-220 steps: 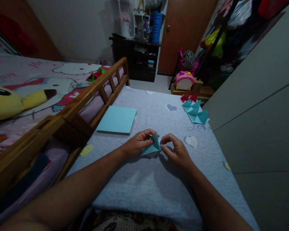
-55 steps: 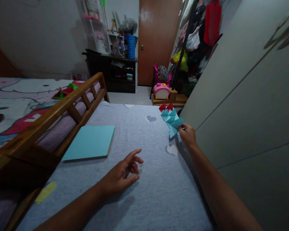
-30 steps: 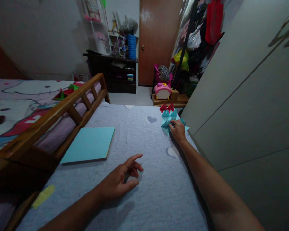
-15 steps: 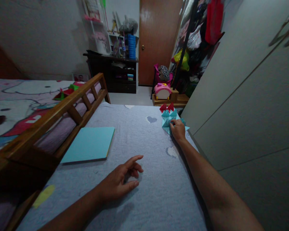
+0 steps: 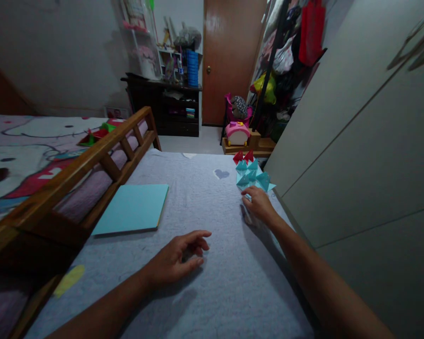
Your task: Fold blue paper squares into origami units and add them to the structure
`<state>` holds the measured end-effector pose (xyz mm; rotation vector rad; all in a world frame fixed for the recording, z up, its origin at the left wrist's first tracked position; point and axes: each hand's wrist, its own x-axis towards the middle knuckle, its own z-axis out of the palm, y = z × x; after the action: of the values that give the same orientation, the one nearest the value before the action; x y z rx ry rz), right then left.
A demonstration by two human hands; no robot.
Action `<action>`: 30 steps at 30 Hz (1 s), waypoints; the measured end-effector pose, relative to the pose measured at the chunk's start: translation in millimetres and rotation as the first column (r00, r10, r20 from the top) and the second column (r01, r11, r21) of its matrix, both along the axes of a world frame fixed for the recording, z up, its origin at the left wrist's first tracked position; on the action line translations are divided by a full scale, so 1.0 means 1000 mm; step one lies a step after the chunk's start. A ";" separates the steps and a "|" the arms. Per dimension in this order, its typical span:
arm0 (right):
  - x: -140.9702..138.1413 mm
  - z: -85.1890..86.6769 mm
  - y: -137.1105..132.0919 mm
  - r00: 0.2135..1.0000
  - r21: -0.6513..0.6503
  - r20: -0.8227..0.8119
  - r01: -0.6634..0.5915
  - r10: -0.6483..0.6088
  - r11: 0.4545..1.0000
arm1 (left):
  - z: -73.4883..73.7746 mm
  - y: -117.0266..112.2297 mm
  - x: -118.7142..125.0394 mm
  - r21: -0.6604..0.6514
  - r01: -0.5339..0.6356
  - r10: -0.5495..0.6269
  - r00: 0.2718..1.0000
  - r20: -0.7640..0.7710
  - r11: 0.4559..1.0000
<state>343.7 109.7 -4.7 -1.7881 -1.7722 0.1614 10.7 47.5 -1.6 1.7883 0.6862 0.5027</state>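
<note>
Several light-blue folded-paper pieces [image 5: 250, 175] stand in a cluster at the far right corner of the bed. Two red folded-paper pieces [image 5: 243, 157] sit just behind them. My right hand [image 5: 258, 203] is just in front of the blue pieces, its fingers bent and slightly apart, with nothing seen in it. Above the sheet at the middle front is my left hand [image 5: 183, 256], holding nothing, with its thumb and fingers apart. A stack of light-blue paper [image 5: 132, 208] lies flat on the bed to its upper left.
The bed sheet [image 5: 198, 202] is pale blue with printed hearts. A wooden bed rail [image 5: 92, 160] runs along the left, with a second bed beyond it. A tall pale cabinet [image 5: 367, 155] borders the right side. A pink toy case [image 5: 237, 134] stands past the bed's foot.
My right hand has drawn back toward me from the blue folded-paper pieces, leaving them standing in the cluster. My left hand has stayed nearly in place.
</note>
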 end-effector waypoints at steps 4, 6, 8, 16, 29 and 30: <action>0.006 0.003 0.013 0.996 0.024 -0.016 0.089 -0.089 0.996 | -0.003 0.001 -0.001 0.004 -0.007 0.007 1.000 -0.004 1.000; 0.011 0.001 0.019 0.990 0.014 -0.029 0.135 -0.134 0.991 | -0.003 0.001 -0.001 0.014 -0.010 0.010 1.000 -0.016 1.000; 0.012 -0.003 0.022 0.989 0.003 -0.030 0.146 -0.146 0.989 | -0.001 0.001 -0.001 0.017 -0.012 0.013 0.999 -0.035 1.000; 0.002 -0.021 0.014 0.995 0.026 0.016 0.102 -0.102 0.994 | 0.002 -0.001 0.000 -0.005 -0.022 0.022 0.999 -0.037 1.000; 0.071 -0.013 0.014 0.834 0.121 -0.074 0.551 -0.546 0.825 | 0.001 0.000 -0.002 0.025 -0.013 0.014 0.997 -0.072 1.000; 0.075 -0.014 0.015 0.823 0.110 -0.075 0.567 -0.562 0.816 | 0.000 0.000 -0.002 0.023 -0.008 0.009 0.997 -0.071 1.000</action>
<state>418.7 124.8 -19.1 -2.1120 -1.1200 -0.1595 9.2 47.7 -1.2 1.8322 0.7403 0.4557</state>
